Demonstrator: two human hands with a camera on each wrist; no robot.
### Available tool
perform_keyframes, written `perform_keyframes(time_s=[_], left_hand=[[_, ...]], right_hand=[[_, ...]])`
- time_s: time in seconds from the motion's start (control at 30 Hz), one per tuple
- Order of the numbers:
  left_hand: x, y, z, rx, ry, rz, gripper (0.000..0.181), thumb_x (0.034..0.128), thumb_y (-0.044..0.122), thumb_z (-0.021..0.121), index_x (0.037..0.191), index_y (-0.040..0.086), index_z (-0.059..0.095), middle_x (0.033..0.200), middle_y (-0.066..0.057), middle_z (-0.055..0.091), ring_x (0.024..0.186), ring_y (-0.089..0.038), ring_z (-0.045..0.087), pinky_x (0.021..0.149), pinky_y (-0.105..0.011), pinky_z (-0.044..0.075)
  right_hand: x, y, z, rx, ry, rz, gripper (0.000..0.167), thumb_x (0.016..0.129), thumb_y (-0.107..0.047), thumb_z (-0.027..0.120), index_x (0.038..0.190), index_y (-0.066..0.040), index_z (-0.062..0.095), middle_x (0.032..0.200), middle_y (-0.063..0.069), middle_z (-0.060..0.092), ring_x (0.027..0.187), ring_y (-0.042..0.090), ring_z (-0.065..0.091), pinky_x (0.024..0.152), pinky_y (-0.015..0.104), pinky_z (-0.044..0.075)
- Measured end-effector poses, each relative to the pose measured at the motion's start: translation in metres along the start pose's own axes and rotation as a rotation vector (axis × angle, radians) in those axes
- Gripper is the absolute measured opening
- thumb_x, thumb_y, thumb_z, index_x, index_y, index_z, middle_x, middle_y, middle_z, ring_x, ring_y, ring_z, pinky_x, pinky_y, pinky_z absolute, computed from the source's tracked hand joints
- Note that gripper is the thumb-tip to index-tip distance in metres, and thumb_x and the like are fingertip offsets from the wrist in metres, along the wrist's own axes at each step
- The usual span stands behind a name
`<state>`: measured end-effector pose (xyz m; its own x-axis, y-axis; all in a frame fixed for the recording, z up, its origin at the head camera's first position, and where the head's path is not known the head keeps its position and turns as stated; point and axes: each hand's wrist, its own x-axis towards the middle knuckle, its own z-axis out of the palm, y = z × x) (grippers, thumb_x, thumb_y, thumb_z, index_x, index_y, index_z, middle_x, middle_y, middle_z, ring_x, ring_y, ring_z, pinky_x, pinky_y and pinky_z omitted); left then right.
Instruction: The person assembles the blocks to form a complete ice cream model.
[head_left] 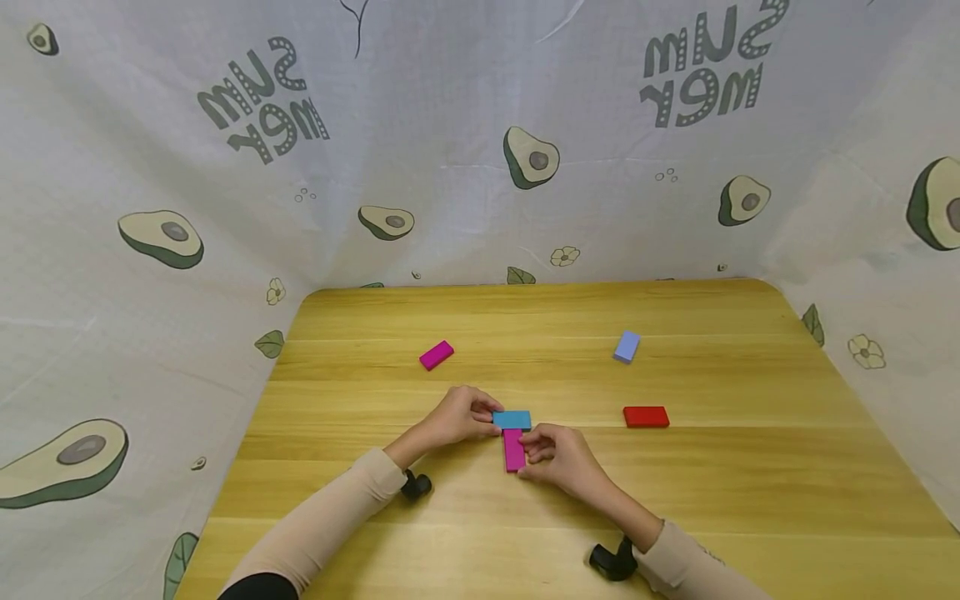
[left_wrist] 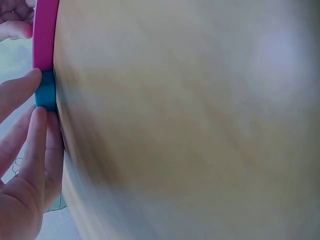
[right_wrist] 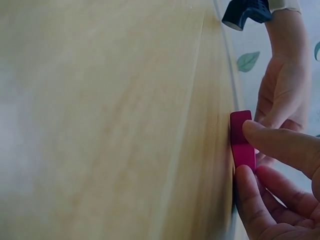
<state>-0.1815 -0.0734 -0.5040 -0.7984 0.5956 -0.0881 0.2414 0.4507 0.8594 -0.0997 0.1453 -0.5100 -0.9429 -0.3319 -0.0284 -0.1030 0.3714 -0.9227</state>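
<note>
In the head view a blue block [head_left: 512, 420] lies crosswise on the wooden table, with a magenta block [head_left: 513, 452] touching its near edge, so the two form a T. My left hand [head_left: 459, 415] pinches the blue block by its left end. From the right, my right hand [head_left: 564, 458] pinches the magenta block. The left wrist view shows the thumb and fingertips on the blue block [left_wrist: 46, 91], end against the magenta block [left_wrist: 45, 37]. In the right wrist view the magenta block [right_wrist: 243, 152] sits between thumb and fingers.
Farther back on the table [head_left: 360, 350] lies a second magenta block [head_left: 437, 355]. A light-blue block [head_left: 627, 347] is at the back right, with a red block [head_left: 647, 417] nearer. A white avocado-print cloth [head_left: 465, 200] hangs behind. Black wrist cameras [head_left: 613, 562] sit under the forearms.
</note>
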Motion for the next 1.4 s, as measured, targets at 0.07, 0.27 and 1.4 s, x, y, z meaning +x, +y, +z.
perform_keyframes(time_s=[0.07, 0.27, 1.4], left_hand=[[0.000, -0.001, 0.000, 0.001, -0.001, -0.002, 0.026, 0.0843, 0.005, 0.080, 0.108, -0.003, 0.074, 0.104, -0.013, 0.072, 0.093, -0.018, 0.071, 0.076, -0.021, 0.057], [0.000, -0.001, 0.001, -0.004, 0.000, -0.021, 0.026, 0.0840, 0.004, 0.081, 0.108, -0.002, 0.074, 0.104, -0.012, 0.072, 0.093, -0.017, 0.071, 0.076, -0.021, 0.057], [0.002, -0.002, 0.000, -0.026, 0.000, -0.014, 0.027, 0.0820, 0.004, 0.082, 0.107, -0.003, 0.073, 0.100, -0.010, 0.071, 0.089, -0.014, 0.070, 0.076, -0.021, 0.057]], right_hand=[[0.000, 0.000, 0.000, 0.005, -0.001, -0.001, 0.037, 0.072, 0.007, 0.086, 0.105, 0.009, 0.068, 0.098, 0.013, 0.069, 0.081, 0.022, 0.067, 0.071, 0.024, 0.058], [-0.001, 0.000, 0.000, 0.017, 0.001, -0.006, 0.039, 0.071, 0.005, 0.087, 0.105, 0.009, 0.068, 0.098, 0.013, 0.069, 0.082, 0.024, 0.067, 0.072, 0.025, 0.058], [0.021, 0.008, -0.014, -0.006, 0.079, -0.011, 0.031, 0.081, -0.008, 0.084, 0.104, 0.007, 0.070, 0.087, 0.014, 0.064, 0.077, 0.021, 0.059, 0.068, 0.024, 0.055]])
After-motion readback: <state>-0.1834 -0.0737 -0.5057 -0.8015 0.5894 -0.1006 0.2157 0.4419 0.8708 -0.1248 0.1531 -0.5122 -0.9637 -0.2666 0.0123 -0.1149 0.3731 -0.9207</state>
